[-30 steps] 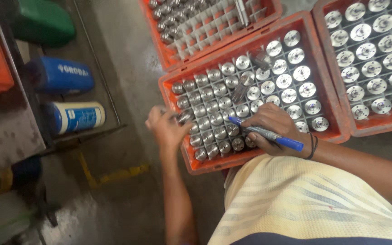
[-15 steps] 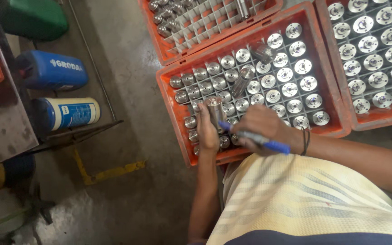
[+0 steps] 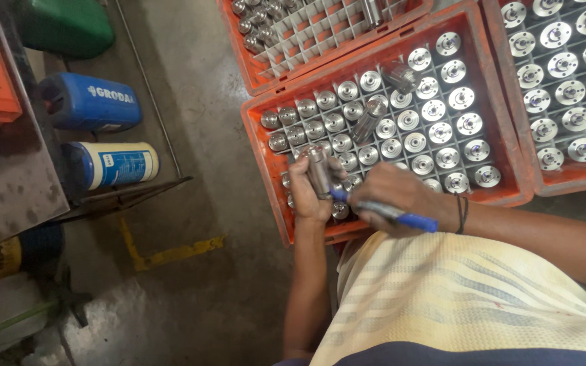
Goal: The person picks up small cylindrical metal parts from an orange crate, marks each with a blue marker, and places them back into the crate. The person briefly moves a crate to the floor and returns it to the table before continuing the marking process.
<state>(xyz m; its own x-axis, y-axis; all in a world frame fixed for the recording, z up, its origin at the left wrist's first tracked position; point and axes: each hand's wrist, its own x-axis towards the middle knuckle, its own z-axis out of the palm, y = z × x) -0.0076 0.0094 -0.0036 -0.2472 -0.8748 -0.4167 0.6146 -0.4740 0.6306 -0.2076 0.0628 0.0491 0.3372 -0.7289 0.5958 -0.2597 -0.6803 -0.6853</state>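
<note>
My left hand grips a shiny metal cylinder part, held upright over the near-left corner of the middle orange crate. My right hand holds a blue marker pen, whose tip touches the side of the cylinder. The crate's white grid holds several similar round metal parts, most standing in cells. Two of the parts lie tilted across the grid.
A second orange crate full of metal parts sits at the right, and a third crate with mostly bare cells sits above. At the left lie a blue canister, a blue-and-cream canister and a green container beside a metal stand.
My left hand went into the crate, took out a metal cylinder and raised it. My right hand brought the marker tip to it. The camera view shifted slightly.
</note>
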